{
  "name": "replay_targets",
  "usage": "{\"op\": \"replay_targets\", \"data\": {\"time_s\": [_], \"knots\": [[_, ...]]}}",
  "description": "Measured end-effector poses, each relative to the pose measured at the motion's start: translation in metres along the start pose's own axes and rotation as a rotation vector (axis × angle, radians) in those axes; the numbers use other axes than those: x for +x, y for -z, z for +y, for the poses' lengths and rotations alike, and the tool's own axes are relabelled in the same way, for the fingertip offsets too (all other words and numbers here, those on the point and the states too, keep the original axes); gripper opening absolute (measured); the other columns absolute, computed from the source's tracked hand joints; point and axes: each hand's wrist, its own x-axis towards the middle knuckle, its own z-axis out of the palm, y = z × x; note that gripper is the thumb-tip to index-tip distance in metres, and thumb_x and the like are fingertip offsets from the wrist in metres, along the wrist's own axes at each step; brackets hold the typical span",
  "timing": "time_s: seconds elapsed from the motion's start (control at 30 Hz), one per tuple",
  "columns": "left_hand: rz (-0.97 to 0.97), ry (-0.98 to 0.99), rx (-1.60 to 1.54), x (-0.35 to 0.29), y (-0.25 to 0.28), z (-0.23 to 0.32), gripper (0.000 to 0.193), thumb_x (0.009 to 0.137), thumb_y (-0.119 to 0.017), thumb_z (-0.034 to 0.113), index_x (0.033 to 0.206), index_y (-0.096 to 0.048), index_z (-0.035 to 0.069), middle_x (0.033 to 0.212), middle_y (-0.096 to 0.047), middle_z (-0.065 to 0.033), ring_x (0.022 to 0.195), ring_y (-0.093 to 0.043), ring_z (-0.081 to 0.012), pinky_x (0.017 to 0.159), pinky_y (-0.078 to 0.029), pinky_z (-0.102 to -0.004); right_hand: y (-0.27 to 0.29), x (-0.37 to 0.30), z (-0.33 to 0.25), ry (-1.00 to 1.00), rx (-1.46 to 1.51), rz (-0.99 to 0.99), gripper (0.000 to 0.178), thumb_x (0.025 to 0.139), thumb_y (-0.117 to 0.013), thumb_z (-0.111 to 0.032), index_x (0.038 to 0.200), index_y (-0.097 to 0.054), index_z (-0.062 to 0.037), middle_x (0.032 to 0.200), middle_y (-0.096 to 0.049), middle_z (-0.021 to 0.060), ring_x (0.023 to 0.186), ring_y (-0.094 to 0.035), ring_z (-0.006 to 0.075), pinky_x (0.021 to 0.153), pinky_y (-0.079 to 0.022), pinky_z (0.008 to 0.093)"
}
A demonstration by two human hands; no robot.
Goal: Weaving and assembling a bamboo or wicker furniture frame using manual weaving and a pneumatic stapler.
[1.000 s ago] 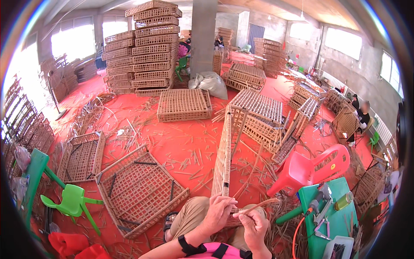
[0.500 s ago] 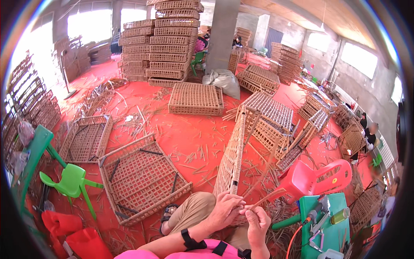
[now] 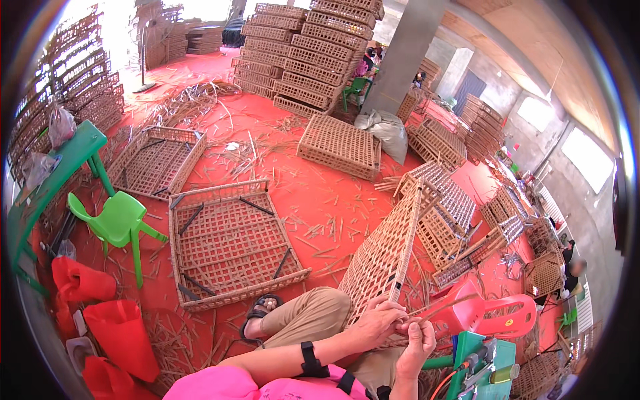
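Holding steady over the near end of a woven bamboo panel (image 3: 387,250), both hands have kept their place while the view has swung left across the last second, so the green chair (image 3: 117,223) and green table (image 3: 57,170) now sit well inside the picture at the left. The panel leans from the person's knee toward the far right, as it did before. The left hand (image 3: 377,323) is pinched on the panel's near edge, fingers pressed together around a strand there. The right hand (image 3: 417,343) is closed on a thin bamboo strip (image 3: 443,308) that slants up to the right. I judge the weaving or tying at that edge is still under way, since neither hand has let go or shifted along the panel.

An open woven tray (image 3: 230,243) lies on the red floor (image 3: 320,200) just left of the person's sandalled foot, with only dark cross braces inside. A 2nd open tray (image 3: 157,160) lies farther left and holds nothing visible. A closed crate (image 3: 340,145) sits farther off, its contents hidden. Behind it rises a tall stack of crates (image 3: 300,53). Red bags (image 3: 117,333) sit at the near left, contents unseen. A red plastic chair (image 3: 500,313) stands just right of the hands.
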Motion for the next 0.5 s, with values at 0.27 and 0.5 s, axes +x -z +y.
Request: {"op": "replay_targets", "data": {"time_s": [0.27,0.5], "knots": [[-0.019,0.039,-0.044,0.002,0.0,0.004,0.032,0.081,-0.066,0.01,0.113,-0.063,0.01,0.108,-0.064,-0.0052,0.11,-0.057,-0.0243,0.106,-0.033,-0.045,0.005,-0.003,-0.016,0.026,-0.106,-0.045,0.023,0.098,-0.058,-0.018,0.088,-0.064,0.0028,0.08,-0.065,0.0063,0.078,-0.061,0.0154,0.077,-0.049,0.0289],[-0.081,0.115,0.044,-0.015,0.025,0.037,0.019,0.088,-0.059,0.006,0.107,-0.063,0.008,0.101,-0.067,-0.0082,0.103,-0.06,-0.0261,0.106,-0.03,-0.0473,0.014,-0.02,-0.041,-0.286,0.072,-0.163,0.02,0.097,-0.058,-0.016,0.091,-0.067,0.0013,0.08,-0.068,0.0055,0.082,-0.063,0.0133,0.08,-0.049,0.0299]]}}
